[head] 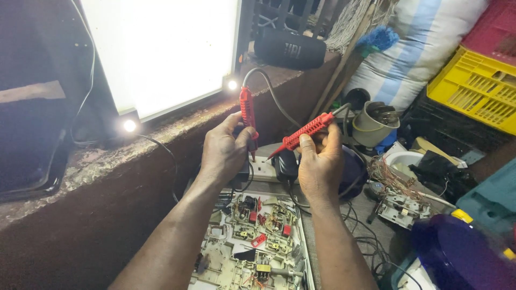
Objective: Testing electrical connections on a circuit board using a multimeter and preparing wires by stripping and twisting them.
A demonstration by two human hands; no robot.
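— What have we got in each hand at the bench?

— Our left hand (226, 150) is closed around one red probe (247, 110), held nearly upright, its tip pointing down toward the white power strip (263, 167) at the far edge of the bench. Our right hand (320, 164) pinches a second red probe (306, 129) between thumb and fingers, slanted so its tip aims left and down at the same strip.

— How do we judge they handle?

— Light, stiff plastic sticks, we would say, with ribbed barrels that give a sure grip. The barrel, behind the metal tip, looks the right place to hold. The grey leads (269, 88) trailing up and away from them are limp and could tug or snag.

— And below our wrists?

— An opened device with an exposed circuit board (252, 241) lies near the front edge, studded with small red and yellow parts; it looks fragile. Loose wires (392, 180) and a grey cup (373, 126) sit toward the right side.
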